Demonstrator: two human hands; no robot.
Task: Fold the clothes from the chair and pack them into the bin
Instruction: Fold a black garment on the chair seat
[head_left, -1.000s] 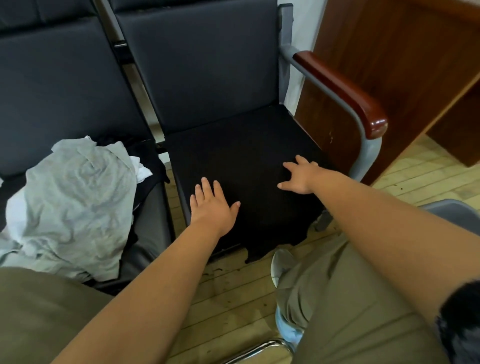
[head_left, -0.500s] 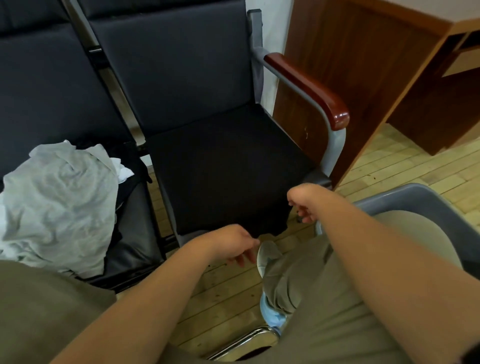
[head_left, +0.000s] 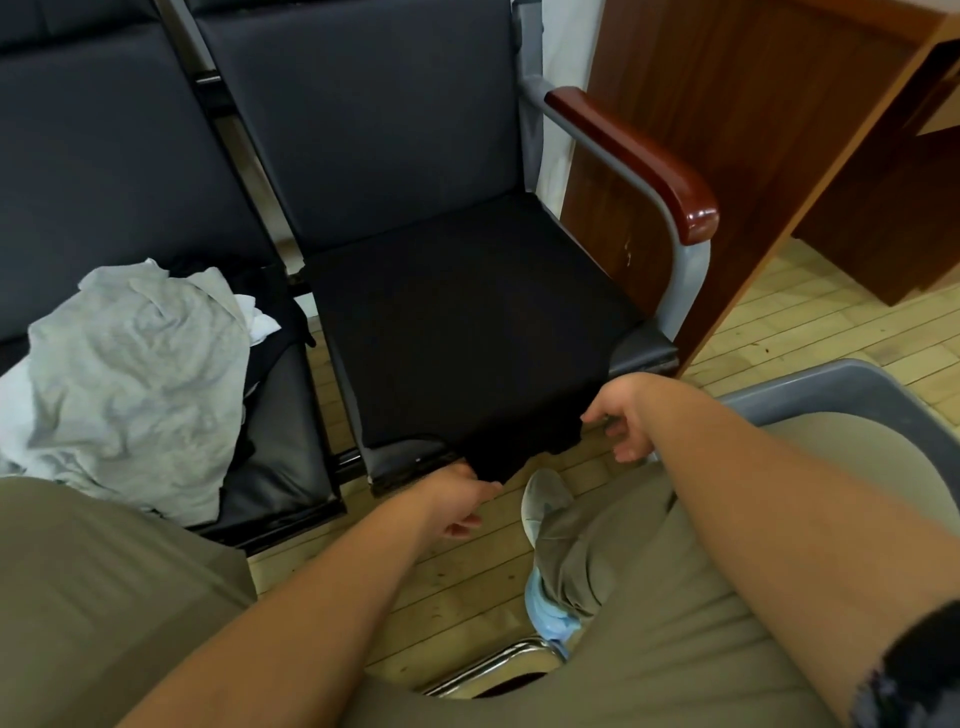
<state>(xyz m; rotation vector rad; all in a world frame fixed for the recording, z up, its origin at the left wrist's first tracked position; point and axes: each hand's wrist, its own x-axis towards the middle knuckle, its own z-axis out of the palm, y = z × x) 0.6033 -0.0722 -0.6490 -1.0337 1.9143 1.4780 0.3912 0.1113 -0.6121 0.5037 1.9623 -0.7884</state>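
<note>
Mid-fold, I reckon: black garment (head_left: 467, 332) lies flat on rt chair seat (head_left: 644, 347), hem hanging off; L hand (head_left: 452, 501) pinches hem, R hand (head_left: 623, 415) curled at corner, grip unclear; next needs both lifting hem fwd.

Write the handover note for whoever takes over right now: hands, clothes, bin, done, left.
Left hand: pinches the front edge of the black garment where it hangs off the seat.
Right hand: at the garment's front right corner; whether it grips is unclear.
Black garment: spread flat on the armrest chair's seat, no fold yet.
Grey clothes: crumpled heap on the neighbouring seat, white and black fabric showing at its edge.
Bin: on the floor to the right, inside hidden by the knee.
Done: black garment laid out.
Left: fold it, pack it, then the heap.
</note>
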